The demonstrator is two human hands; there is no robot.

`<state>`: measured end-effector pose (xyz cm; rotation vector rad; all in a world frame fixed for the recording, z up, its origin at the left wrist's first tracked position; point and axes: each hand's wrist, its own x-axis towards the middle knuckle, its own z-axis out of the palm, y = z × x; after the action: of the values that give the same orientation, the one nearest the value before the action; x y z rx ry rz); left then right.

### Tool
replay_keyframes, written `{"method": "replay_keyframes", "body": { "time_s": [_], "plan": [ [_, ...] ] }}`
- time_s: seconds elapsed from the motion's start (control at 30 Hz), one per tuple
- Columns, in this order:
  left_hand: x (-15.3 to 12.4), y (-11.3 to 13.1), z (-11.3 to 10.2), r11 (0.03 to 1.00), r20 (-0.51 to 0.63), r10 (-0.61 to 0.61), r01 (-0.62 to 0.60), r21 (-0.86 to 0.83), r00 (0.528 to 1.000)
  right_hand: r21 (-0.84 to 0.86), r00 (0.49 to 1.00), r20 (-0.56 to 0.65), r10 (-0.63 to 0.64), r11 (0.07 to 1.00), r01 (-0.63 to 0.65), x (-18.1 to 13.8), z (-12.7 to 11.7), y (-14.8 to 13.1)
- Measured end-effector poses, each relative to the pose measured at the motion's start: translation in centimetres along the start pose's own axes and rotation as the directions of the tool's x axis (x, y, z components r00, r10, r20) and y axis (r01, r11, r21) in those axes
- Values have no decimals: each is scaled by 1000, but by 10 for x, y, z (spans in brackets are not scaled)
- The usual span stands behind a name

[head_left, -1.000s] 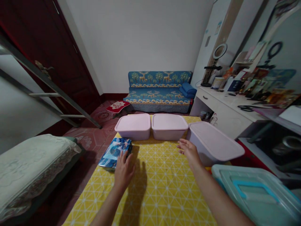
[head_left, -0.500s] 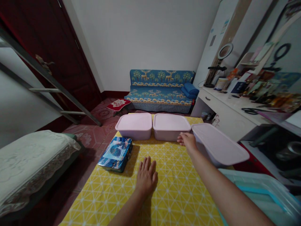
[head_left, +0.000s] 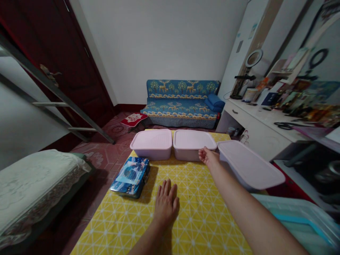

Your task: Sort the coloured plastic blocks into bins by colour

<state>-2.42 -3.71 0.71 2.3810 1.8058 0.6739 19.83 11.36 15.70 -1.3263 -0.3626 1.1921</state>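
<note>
Over at the far left, a metal ladder (head_left: 57, 92) leans across the dark red door (head_left: 77, 81), and below it a lace-trimmed white cover (head_left: 39, 177) lies over a low green-sided piece. A strip of red tiled floor (head_left: 102, 156) separates that from the slanting left edge of the bench, whose yellow cloth (head_left: 111, 219) is printed with white lines.

The blue tin (head_left: 130, 176) sits right by that edge, its outer side nearly in line with it. Behind it, the left pink box (head_left: 151, 143) stands lidded at the back edge.

Next comes the left hand (head_left: 166, 204), palm down on the cloth, fingers spread forward and holding nothing. A narrow band of cloth lies between it and the tin; a wider stretch opens to its right, giving it room to slide.

Beyond, the middle pink box (head_left: 193, 140) stands just beside the left one, with barely a gap between them. The right hand (head_left: 209, 158) is at its front right corner, fingers curled inward; I cannot tell whether they grip or touch anything. Space is tight there, because the right pink box (head_left: 248, 164) stands angled along the right side, just past the wrist. Nearer, the right forearm partly covers a clear-lidded container (head_left: 300, 209) with a blue handle.
</note>
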Motion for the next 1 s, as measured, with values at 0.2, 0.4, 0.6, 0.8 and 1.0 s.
{"method": "replay_keyframes", "body": {
  "time_s": [0.2, 0.4, 0.6, 0.8, 1.0],
  "plan": [
    [-1, -1, 2, 1000, -6, 5, -6, -11, 1000, 0, 1000, -26, 6, 1000, -6, 4, 6, 5],
    [-1, 1, 1, 1000, -18, -15, 14, -27, 1000, 20, 997, -78, 23, 1000, -21, 7, 12, 10],
    [-1, 0, 3, 1000, -49, 16, -17, -7, 999, 53, 992, -121, 34, 998, -27, 8, 20, 18],
    [-2, -1, 5, 999, -72, 26, -25, 21, 997, 100, 988, -150, 16, 995, -1, 14, 23, 17],
    [-2, 0, 6, 999, -107, 30, -26, 39, 994, 189, 992, -126, -11, 981, 35, 21, 24, 5]
  ]
}}
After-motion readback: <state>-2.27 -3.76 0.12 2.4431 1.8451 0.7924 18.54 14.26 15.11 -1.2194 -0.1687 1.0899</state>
